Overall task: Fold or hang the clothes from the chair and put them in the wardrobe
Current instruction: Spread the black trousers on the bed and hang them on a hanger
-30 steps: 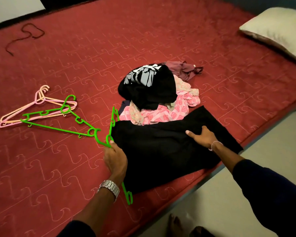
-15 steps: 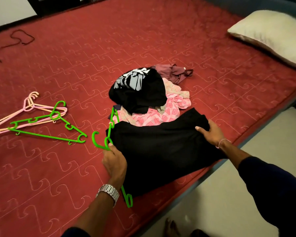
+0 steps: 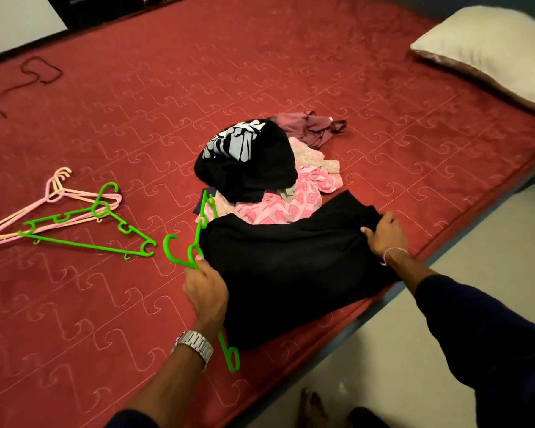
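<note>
Head view: two green hangers (image 3: 84,236), two hands (image 3: 206,288), one black garment (image 3: 291,267).

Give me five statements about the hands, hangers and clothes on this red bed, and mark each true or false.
1. The left hand grips a bright green plastic hanger at its neck. True.
2. The right hand rests on the cream pillow. False: it grips the far edge of the flat black garment.
3. A second green hanger lies over the pale pink plastic hangers. True.
4. The black white-printed shirt lies beneath the pink patterned cloth. False: it lies on top.
5. The pillow touches the clothes pile. False: they lie apart.
</note>
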Motion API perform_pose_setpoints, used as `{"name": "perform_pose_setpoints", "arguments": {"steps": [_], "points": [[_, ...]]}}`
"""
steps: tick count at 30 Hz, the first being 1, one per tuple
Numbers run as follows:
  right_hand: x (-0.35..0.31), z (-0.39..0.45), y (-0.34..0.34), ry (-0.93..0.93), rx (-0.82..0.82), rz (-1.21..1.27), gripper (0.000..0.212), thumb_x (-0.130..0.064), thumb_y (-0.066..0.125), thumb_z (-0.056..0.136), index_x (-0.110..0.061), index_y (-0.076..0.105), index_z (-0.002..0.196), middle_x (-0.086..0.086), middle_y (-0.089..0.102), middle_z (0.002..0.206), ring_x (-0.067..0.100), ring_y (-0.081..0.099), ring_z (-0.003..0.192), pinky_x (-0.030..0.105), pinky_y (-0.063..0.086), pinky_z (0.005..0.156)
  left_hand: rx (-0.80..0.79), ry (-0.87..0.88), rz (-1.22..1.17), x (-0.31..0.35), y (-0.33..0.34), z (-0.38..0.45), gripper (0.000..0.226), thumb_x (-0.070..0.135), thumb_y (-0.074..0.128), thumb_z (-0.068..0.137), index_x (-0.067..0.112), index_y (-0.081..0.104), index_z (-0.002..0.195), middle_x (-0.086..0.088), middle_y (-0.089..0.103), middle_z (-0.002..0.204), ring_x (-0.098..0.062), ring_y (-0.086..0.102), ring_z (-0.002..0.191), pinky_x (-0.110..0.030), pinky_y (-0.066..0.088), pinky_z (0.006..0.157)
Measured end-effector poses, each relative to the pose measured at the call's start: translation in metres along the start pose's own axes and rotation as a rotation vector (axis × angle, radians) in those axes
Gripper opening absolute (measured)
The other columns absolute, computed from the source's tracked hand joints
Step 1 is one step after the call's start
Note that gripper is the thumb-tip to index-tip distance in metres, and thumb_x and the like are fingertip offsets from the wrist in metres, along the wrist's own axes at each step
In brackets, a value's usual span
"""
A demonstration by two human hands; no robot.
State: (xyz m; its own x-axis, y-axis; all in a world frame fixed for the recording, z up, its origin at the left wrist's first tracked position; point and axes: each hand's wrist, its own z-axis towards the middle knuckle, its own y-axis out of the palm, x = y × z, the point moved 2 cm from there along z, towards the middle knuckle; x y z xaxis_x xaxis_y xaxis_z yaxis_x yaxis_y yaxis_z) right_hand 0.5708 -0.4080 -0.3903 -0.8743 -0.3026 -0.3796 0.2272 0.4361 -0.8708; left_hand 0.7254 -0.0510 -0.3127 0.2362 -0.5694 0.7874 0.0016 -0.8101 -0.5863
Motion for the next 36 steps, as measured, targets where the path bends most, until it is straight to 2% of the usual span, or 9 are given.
{"name": "perform_pose_setpoints", "arguments": {"steps": [5, 10, 13, 17, 20, 27, 29, 32, 36], "points": [[-0.025, -0.044, 0.005, -0.091, 0.164, -0.164, 0.063, -0.034, 0.058, 0.097, -0.003, 0.032, 0.146, 0.030, 0.037, 0.144, 0.048, 0.037, 0.132, 0.059, 0.038, 0.103, -0.036, 0.029, -0.017, 0.016, -0.022, -0.006, 0.049, 0.039, 0.031, 0.107, 0.003, 0.051, 0.080, -0.008, 0.052, 0.072, -0.039, 0.057, 0.077, -0.038, 0.038, 0.066], [-0.078, -0.063, -0.015, -0.306, 0.188, -0.021, 0.047, -0.025, 0.059, 0.097, -0.002, 0.045, 0.135, 0.024, 0.047, 0.132, 0.043, 0.046, 0.120, 0.053, 0.044, 0.098, -0.073, 0.104, -0.007, 0.052, -0.048, -0.006, 0.048, 0.039, 0.033, 0.108, 0.009, 0.046, 0.073, -0.009, 0.050, 0.066, -0.025, 0.047, 0.066, -0.043, 0.040, 0.064], [-0.117, -0.066, -0.039, -0.447, 0.125, 0.108, 0.032, -0.022, 0.058, 0.097, -0.007, 0.051, 0.124, 0.017, 0.052, 0.125, 0.034, 0.051, 0.113, 0.046, 0.046, 0.095, -0.080, 0.169, 0.001, 0.078, -0.066, -0.011, 0.051, 0.030, 0.035, 0.109, 0.012, 0.040, 0.061, -0.001, 0.044, 0.060, -0.020, 0.040, 0.056, -0.033, 0.025, 0.060], [-0.174, -0.077, -0.079, -0.648, 0.020, 0.253, 0.025, -0.020, 0.063, 0.094, -0.012, 0.058, 0.117, 0.007, 0.059, 0.119, 0.023, 0.058, 0.109, 0.038, 0.050, 0.095, -0.097, 0.249, 0.009, 0.114, -0.090, -0.019, 0.052, 0.029, 0.037, 0.108, 0.014, 0.036, 0.059, -0.001, 0.041, 0.058, -0.016, 0.036, 0.053, -0.032, 0.024, 0.052], [-0.224, -0.096, -0.117, -0.815, 0.019, 0.295, 0.036, -0.025, 0.068, 0.093, -0.013, 0.055, 0.125, 0.006, 0.059, 0.124, 0.019, 0.057, 0.111, 0.040, 0.049, 0.097, -0.137, 0.305, 0.012, 0.141, -0.106, -0.019, 0.053, 0.029, 0.038, 0.108, 0.014, 0.035, 0.058, -0.001, 0.038, 0.057, -0.017, 0.034, 0.052, -0.027, 0.026, 0.044], [-0.336, -0.140, -0.209, -1.178, 0.021, 0.030, 0.099, -0.047, 0.079, 0.080, -0.019, 0.023, 0.156, 0.008, 0.036, 0.158, 0.026, 0.036, 0.143, 0.045, 0.029, 0.120, -0.272, 0.435, -0.029, 0.203, -0.162, -0.015, 0.058, 0.033, 0.040, 0.107, 0.020, 0.034, 0.051, 0.006, 0.034, 0.044, -0.015, 0.032, 0.041, -0.029, 0.025, 0.045], [-0.354, -0.153, -0.231, -1.189, -0.015, 0.039, 0.083, -0.042, 0.077, 0.084, -0.017, 0.035, 0.151, 0.008, 0.052, 0.146, 0.023, 0.050, 0.132, 0.045, 0.036, 0.115, -0.329, 0.448, -0.033, 0.216, -0.181, -0.010, 0.057, 0.037, 0.041, 0.106, 0.022, 0.034, 0.052, 0.008, 0.032, 0.043, -0.014, 0.030, 0.038, -0.028, 0.025, 0.046], [-0.370, -0.173, -0.258, -1.269, -0.035, 0.163, 0.025, -0.030, 0.065, 0.097, -0.013, 0.067, 0.115, -0.001, 0.072, 0.093, 0.012, 0.066, 0.082, 0.037, 0.053, 0.080, -0.479, 0.441, -0.037, 0.235, -0.220, -0.004, 0.056, 0.046, 0.044, 0.104, 0.024, 0.034, 0.054, 0.005, 0.028, 0.046, -0.013, 0.024, 0.038, -0.026, 0.021, 0.045], [-0.391, -0.210, -0.288, -1.296, -0.125, 0.221, 0.028, -0.037, 0.054, 0.102, -0.019, 0.071, 0.088, -0.008, 0.066, 0.067, 0.000, 0.059, 0.057, 0.022, 0.047, 0.062, -0.656, 0.496, 0.012, 0.264, -0.284, -0.003, 0.054, 0.044, 0.048, 0.104, 0.017, 0.045, 0.057, 0.005, 0.027, 0.044, -0.012, 0.021, 0.036, -0.019, 0.017, 0.042]]}}
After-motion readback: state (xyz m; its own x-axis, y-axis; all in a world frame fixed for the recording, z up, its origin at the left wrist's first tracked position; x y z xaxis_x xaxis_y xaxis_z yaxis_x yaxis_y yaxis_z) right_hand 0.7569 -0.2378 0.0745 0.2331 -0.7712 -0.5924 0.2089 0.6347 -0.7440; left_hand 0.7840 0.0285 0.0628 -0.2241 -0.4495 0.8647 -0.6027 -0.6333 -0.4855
